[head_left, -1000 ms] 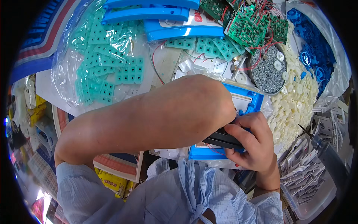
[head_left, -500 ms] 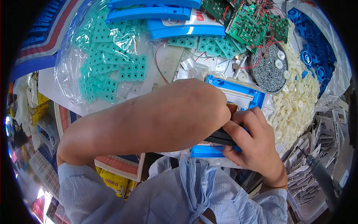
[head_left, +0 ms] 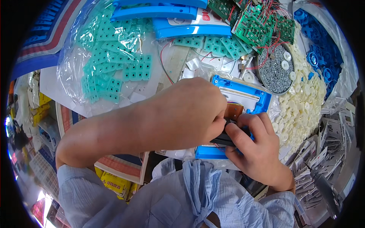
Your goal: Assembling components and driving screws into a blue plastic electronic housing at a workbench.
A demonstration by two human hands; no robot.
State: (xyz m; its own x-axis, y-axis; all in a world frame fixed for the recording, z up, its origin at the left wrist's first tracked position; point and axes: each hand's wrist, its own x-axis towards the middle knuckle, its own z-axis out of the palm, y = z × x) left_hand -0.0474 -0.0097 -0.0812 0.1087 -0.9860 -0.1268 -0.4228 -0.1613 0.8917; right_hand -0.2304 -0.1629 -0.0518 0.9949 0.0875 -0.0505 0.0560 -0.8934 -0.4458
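A blue plastic housing [head_left: 262,99] lies in front of me, its near edge showing below my hands. A black plastic piece [head_left: 223,140] sits over its middle, with a small brown circuit board [head_left: 233,111] beside it. My right hand [head_left: 255,147] grips the black piece between thumb and bent fingers. Close to it, my left hand [head_left: 203,110] is closed, thumb pressed in beside the brown board. Its back and wrist hide what its fingers hold.
Teal button pads [head_left: 137,67] fill a clear bag at left. Beyond the housing lie blue casings [head_left: 190,29], green circuit boards [head_left: 254,28] and a round dish of screws [head_left: 274,74]. Cream plastic discs [head_left: 302,110] are heaped at right, with a dark power tool [head_left: 325,188] nearer.
My left hand has drawn back slightly toward the left, and its thumb now shows. More of the brown board is visible. My right hand has shifted slightly downward.
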